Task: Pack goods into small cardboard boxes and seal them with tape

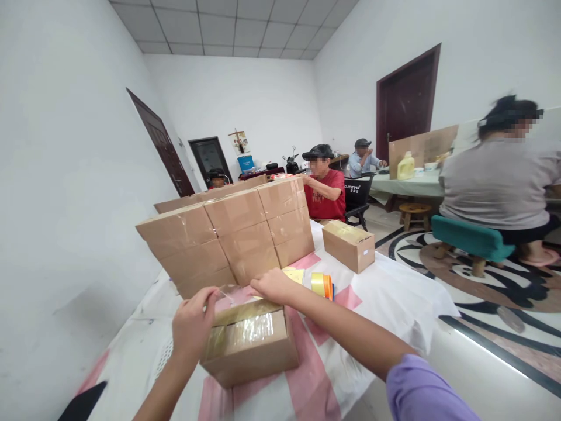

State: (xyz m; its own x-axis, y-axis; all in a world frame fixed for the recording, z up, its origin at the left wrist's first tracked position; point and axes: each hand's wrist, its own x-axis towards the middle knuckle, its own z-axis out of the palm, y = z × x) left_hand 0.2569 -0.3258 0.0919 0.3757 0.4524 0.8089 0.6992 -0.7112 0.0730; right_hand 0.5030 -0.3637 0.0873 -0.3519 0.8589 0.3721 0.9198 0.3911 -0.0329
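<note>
A small cardboard box with shiny clear tape across its top sits on the table in front of me. My left hand grips the box's left top edge, fingers curled over it and pinching the clear tape. My right hand presses down on the far top edge of the box, fingers closed on the tape there. A yellow tape dispenser lies just to the right of my right hand.
A stack of sealed cardboard boxes stands behind the box. A single sealed box sits to the right on the white and pink table cover. Other people sit at tables further back and on the right.
</note>
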